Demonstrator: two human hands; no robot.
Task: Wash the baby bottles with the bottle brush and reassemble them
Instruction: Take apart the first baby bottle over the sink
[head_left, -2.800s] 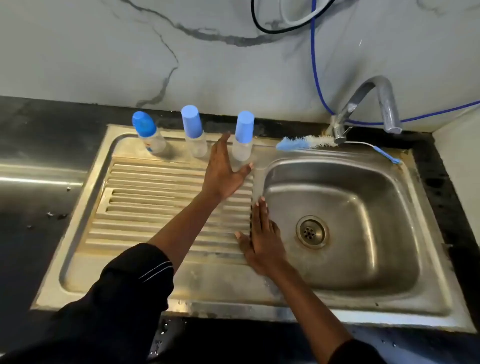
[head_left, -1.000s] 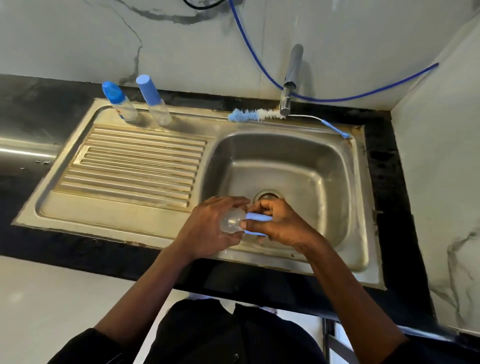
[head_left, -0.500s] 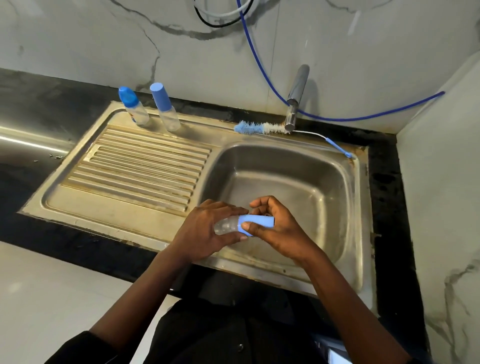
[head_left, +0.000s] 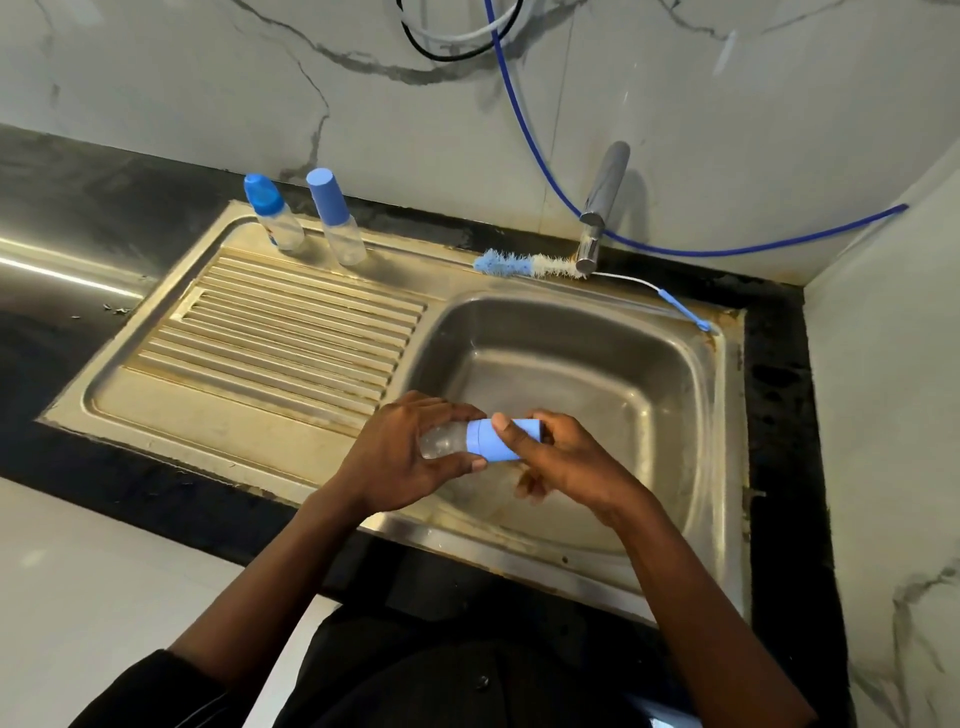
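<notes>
Two hands share one baby bottle (head_left: 441, 441), held on its side above the near rim of the sink bowl (head_left: 670, 395). The left hand (head_left: 395, 457) curls round the clear body, fingers over the top and thumb beneath. The right hand (head_left: 566, 462) grips the blue cap (head_left: 480, 444), thumb laid across it and fingers wrapped behind. The cap sits on the bottle, and the hands hide much of both.

Left of the bowl runs the ribbed draining board (head_left: 291, 332), with rusty staining in its grooves. Beyond it, on the sink's back ledge, two more bottles stand upright side by side: the round-capped bottle (head_left: 272, 221) and, to its right, the tall-capped bottle (head_left: 337, 223). Farther right on the same ledge lies the bottle brush (head_left: 524, 266), its bristles blue then white and its thin wire handle trailing towards the right corner. The tap (head_left: 602, 202) rises at the white end of the bristles. A blue hose (head_left: 727, 252) loops along the marble wall behind.
</notes>
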